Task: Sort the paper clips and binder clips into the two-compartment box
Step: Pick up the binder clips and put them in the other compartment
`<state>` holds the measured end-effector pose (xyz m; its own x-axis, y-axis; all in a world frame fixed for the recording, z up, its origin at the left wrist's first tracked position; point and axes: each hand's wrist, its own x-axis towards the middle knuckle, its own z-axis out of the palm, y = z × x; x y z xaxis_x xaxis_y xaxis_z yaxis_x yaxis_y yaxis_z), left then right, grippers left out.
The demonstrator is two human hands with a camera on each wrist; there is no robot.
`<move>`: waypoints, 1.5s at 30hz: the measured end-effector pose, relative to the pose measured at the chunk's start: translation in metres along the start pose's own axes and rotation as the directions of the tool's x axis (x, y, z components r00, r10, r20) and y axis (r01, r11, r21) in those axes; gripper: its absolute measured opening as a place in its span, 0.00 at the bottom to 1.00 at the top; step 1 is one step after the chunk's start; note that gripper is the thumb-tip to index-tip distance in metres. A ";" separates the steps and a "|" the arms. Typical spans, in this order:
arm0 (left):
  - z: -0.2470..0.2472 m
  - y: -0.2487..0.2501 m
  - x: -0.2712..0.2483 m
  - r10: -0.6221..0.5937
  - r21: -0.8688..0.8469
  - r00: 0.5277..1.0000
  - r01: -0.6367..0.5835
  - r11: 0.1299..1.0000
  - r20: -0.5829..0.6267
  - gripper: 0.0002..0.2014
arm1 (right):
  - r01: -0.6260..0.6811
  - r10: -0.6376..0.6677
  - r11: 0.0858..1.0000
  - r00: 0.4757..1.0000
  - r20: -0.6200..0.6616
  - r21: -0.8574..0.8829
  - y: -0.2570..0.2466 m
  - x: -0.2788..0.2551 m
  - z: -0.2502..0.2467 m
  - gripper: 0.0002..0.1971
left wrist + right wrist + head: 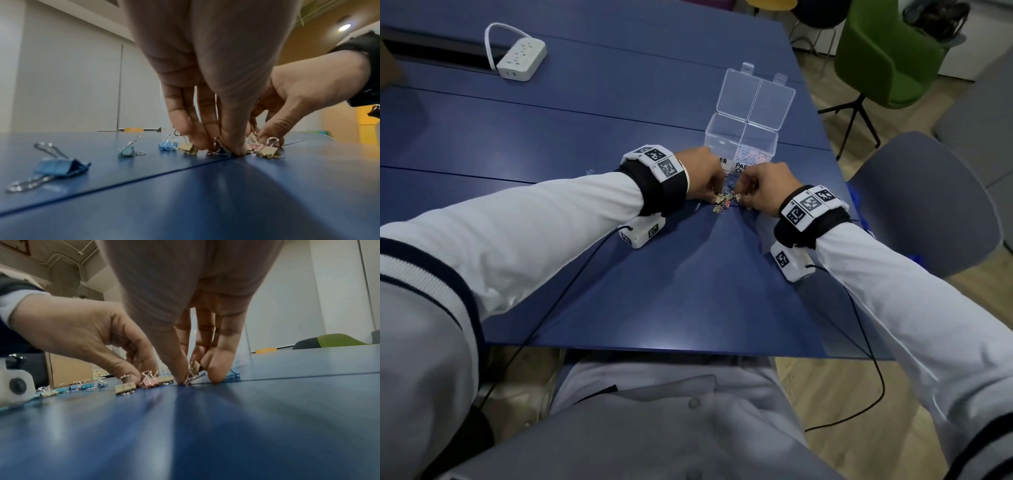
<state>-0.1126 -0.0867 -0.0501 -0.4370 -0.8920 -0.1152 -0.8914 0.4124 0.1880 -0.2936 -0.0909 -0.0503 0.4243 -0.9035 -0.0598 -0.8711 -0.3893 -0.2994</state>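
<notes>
Several small binder clips in blue, yellow and pink lie heaped on the blue table, just in front of the clear two-compartment box. Its lid is open, and pastel paper clips fill the right compartment. My left hand reaches down into the heap. In the left wrist view, the left hand pinches a dark blue binder clip against the table. My right hand meets it from the right. In the right wrist view, the right hand pinches a yellow binder clip.
Loose binder clips trail left of the heap: a blue one, a teal one, a yellow one and a pink one. A white power strip lies far left. A grey chair stands at the table's right edge.
</notes>
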 end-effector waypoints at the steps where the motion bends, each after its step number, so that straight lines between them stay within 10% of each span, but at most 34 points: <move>1: 0.000 0.000 0.000 0.000 -0.007 1.000 0.000 1.000 0.001 0.10 | 0.007 -0.007 1.000 1.000 0.000 -0.003 0.000 0.000 0.000 0.07; 13: -0.016 -0.027 -0.021 -0.130 -0.196 0.973 0.092 0.976 -0.192 0.11 | -0.016 0.014 0.997 1.000 0.027 0.072 -0.005 -0.009 -0.006 0.06; 20: -0.021 -0.042 -0.033 -0.261 -0.180 0.965 0.256 0.950 -0.006 0.11 | -0.027 0.026 0.996 1.000 0.016 0.089 -0.008 -0.011 -0.005 0.07; 34: -0.004 -0.031 -0.026 -0.187 0.062 0.982 0.187 0.981 0.004 0.20 | -0.017 0.018 0.995 1.000 -0.005 0.103 -0.014 -0.008 -0.002 0.02; 45: 0.002 -0.043 -0.023 -0.136 -0.015 0.990 0.137 0.990 0.038 0.15 | -0.016 0.105 0.879 0.982 -0.159 0.477 -0.018 0.021 -0.051 0.07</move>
<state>-0.0648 -0.0838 -0.0579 -0.3157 -0.9321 -0.1772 -0.9410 0.2836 0.1848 -0.2813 -0.1120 0.0027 0.2859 -0.9563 0.0617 -0.6545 -0.2419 -0.7163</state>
